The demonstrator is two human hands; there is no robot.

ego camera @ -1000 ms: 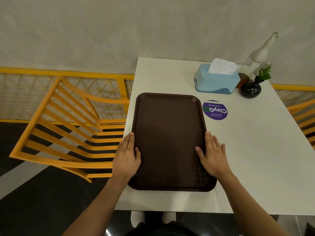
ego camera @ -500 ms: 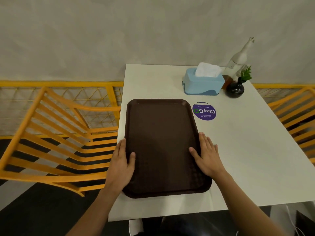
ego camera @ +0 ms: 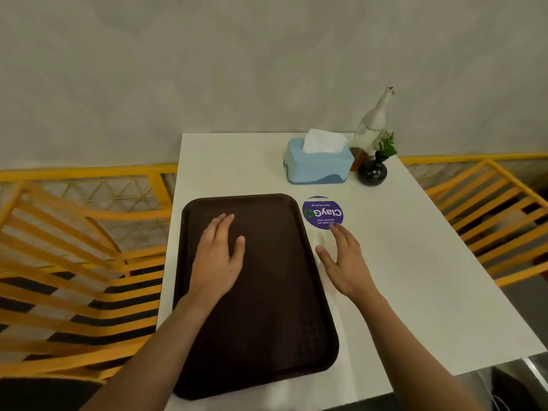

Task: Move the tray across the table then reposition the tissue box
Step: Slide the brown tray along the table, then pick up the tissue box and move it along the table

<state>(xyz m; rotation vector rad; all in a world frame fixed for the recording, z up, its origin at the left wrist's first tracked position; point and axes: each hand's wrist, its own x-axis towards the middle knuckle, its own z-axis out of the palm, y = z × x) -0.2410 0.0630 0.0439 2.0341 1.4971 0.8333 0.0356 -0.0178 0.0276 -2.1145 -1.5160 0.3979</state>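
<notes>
Head view of a white desk (ego camera: 415, 277) set against a grey wall. A dark brown rectangular tray (ego camera: 261, 307) lies flat along the desk's left side, its near end reaching the front edge and its far right corner just beside a round purple sticker (ego camera: 322, 213). The left hand (ego camera: 219, 256) is over the tray's far half, palm down, fingers (ego camera: 221, 225) extended and loosely together with the thumb held apart, gripping nothing; whether the palm touches the tray cannot be told. The right hand (ego camera: 345, 259) is over bare desk just right of the tray's long edge, flat and empty, fingers (ego camera: 338, 232) slightly spread, their tips at the sticker's near rim. The light blue tissue box (ego camera: 318, 164), a white tissue standing from its top, sits at the far right of the desk, beyond the sticker. Just right of it stand a black round vase (ego camera: 372, 172) with a green sprig and a pale bottle-shaped ornament (ego camera: 373, 123). Yellow slatted chairs (ego camera: 74, 262) flank the desk.
</notes>
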